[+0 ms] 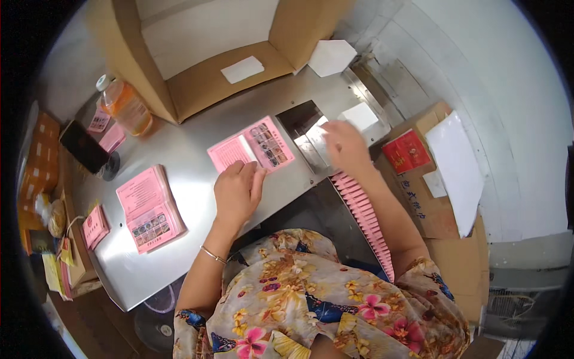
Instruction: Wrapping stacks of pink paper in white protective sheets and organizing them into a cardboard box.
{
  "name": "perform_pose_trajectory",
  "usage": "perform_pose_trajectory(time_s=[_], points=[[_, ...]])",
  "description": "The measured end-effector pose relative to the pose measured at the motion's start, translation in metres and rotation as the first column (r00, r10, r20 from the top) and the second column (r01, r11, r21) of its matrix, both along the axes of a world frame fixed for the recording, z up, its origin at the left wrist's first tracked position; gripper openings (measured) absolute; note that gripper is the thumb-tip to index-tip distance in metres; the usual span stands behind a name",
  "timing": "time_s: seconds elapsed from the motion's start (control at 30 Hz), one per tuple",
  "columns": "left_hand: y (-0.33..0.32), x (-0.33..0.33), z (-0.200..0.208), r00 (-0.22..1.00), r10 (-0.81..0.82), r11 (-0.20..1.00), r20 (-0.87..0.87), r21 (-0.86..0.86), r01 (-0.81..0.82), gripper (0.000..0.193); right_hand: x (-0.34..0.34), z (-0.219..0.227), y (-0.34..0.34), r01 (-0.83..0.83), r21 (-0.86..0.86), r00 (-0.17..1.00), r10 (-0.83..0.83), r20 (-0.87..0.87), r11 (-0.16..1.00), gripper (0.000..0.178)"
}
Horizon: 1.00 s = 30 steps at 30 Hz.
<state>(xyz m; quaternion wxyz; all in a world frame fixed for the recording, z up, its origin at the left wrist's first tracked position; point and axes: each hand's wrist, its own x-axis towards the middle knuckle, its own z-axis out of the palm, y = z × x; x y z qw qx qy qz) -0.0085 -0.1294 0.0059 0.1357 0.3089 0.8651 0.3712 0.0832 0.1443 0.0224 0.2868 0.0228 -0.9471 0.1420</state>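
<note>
Head | pink leaflet (270, 143) partly under left grip (237, 190), hold unclear | right grip (348, 148) apart, unclear

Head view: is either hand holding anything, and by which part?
Left hand touches the pink leaflet at its near edge, grip unclear; right hand is too blurred to tell.

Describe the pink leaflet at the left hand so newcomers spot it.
On the shiny metal table, look in front of the open brown cardboard box. The thin pink printed paper leaflet is there, the left hand at its near edge, unlike the thick pink paper stack further left.
</note>
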Motion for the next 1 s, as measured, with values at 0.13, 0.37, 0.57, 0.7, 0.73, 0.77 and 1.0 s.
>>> perform_pose_trajectory(time_s=[0.13,0.37,0.57,0.7,0.73,0.77,1.0], points=[[0.014,-0.012,0.004,0.676,0.027,0.974,-0.736,0.172,0.148,0.022,0.009,-0.009,0.053,0.299,0.096,0.953,-0.301,0.013,0.950,0.027],[0.009,-0.010,-0.009,0.889,-0.217,0.975,-0.402,-0.056,0.213,0.023,0.015,-0.016,0.055,0.324,-0.068,0.937,-0.309,0.165,0.944,0.022],[-0.013,0.004,-0.011,0.878,-0.139,0.965,-0.458,0.136,0.224,0.022,0.011,-0.021,0.043,0.301,0.013,0.931,-0.296,0.215,0.954,0.033],[-0.027,0.001,-0.014,0.897,-0.210,0.967,-0.389,0.055,0.251,0.030,0.012,-0.036,0.092,0.291,0.128,0.956,-0.294,0.001,0.948,0.040],[-0.030,-0.001,-0.016,0.838,-0.211,0.963,-0.503,0.040,0.267,0.032,0.014,-0.039,0.108,0.298,0.127,0.954,-0.301,0.001,0.946,0.040],[-0.032,-0.002,-0.016,0.835,-0.220,0.960,-0.505,0.040,0.277,0.032,0.015,-0.039,0.121,0.260,0.064,0.966,-0.260,0.002,0.964,0.041],[-0.008,0.000,-0.024,0.797,-0.130,0.991,-0.589,-0.058,0.119,0.044,0.015,-0.032,-0.012,-0.340,0.061,0.940,0.337,0.052,0.939,0.044]])
